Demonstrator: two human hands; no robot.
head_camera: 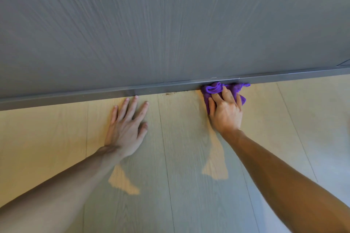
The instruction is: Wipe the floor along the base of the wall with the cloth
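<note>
A crumpled purple cloth (216,88) lies on the pale wood-plank floor (180,157), pushed against the dark grey skirting (94,95) at the foot of the grey wood-grain wall (170,24). My right hand (225,111) presses down on the cloth with its fingers curled over it. My left hand (127,125) rests flat on the floor to the left, fingers spread, fingertips almost at the skirting. A few dark specks of dirt (169,93) sit on the floor at the skirting between my hands.
The skirting runs across the whole view, rising to the right. A panel joint shows in the wall at the far right (342,63). Plank seams run toward me. Floor extends left and right of both hands.
</note>
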